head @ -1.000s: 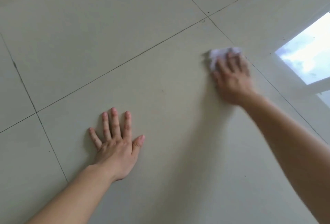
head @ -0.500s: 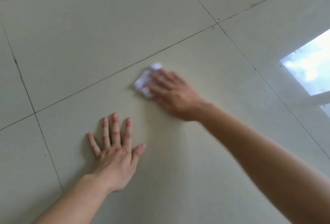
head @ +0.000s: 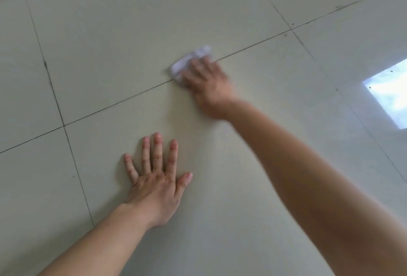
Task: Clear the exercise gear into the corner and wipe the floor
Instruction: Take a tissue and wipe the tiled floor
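Because the person leans low over the floor (head: 132,33), the left hand (head: 156,178) lies nearest, planted flat on a tile with all five fingers spread wide and straight. It holds nothing and seems to prop the body's weight while the other arm reaches out. Its palm sits to the right of a dark grout line (head: 75,165) that runs away from the viewer.

Beyond it the right forearm stretches diagonally up from the lower right corner. The right hand (head: 207,84) lies on top of a small wad of cloth (head: 189,62), with the fingers laid over it. As far as the motion blur allows, they look fairly straight, pressing the wad down against the tile rather than lifting it. That flat press probably gives the wad as much contact with the surface as possible.

The cloth is white or pale lilac, soft and crumpled, bunched into a rough oblong. Whether it is fabric or paper cannot be told. It sits right on a grout seam (head: 121,101) that crosses between two tiles, so the wiping looks to be under way on open floor.

The tiles are large, square, pale beige-grey and smooth. They are glossy enough to carry a bright reflection (head: 387,93) of a window at the far right. A few dark specks (head: 293,24) mark the seams farther off. No exercise gear shows in this view.
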Demonstrator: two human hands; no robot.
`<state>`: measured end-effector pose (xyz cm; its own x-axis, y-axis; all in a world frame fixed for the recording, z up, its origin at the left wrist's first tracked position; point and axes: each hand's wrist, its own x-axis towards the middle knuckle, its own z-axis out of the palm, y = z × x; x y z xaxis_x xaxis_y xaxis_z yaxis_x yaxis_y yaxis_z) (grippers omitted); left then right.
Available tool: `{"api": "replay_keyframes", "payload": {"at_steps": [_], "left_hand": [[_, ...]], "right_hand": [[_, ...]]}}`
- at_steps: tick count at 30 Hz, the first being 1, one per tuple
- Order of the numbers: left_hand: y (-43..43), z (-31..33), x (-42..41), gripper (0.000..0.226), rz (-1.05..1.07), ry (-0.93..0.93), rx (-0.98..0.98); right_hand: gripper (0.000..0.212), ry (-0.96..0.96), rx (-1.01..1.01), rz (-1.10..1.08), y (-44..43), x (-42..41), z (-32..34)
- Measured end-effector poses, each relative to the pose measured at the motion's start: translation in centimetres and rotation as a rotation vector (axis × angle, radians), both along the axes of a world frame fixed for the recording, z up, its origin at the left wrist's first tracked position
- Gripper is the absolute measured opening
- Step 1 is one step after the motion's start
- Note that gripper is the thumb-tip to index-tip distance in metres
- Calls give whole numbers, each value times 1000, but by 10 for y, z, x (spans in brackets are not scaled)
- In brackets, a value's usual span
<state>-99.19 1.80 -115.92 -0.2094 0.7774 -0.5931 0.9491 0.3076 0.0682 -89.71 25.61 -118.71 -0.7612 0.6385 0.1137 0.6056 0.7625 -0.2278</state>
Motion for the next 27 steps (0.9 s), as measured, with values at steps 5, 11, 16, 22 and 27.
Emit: {"api": "replay_keyframes", "payload": {"at_steps": [5,11,16,22,27], "left_hand": [[1,0,1,83,15,1,6],[0,-2,1,78,5,51,49],[-2,-3,2,77,6,61,125],[-1,-4,1,76,13,41,173],[-19,-5,1,69,-26,3,284]], "right_hand": [[51,-137,-200,242,-76,30,16],[55,-195,-269,-593,-54,219,19],[66,-388,-304,-990,-101,312,32],[67,-190,-278,-927,-228,248,22],[70,-168,-229,-625,-341,182,15]]}}
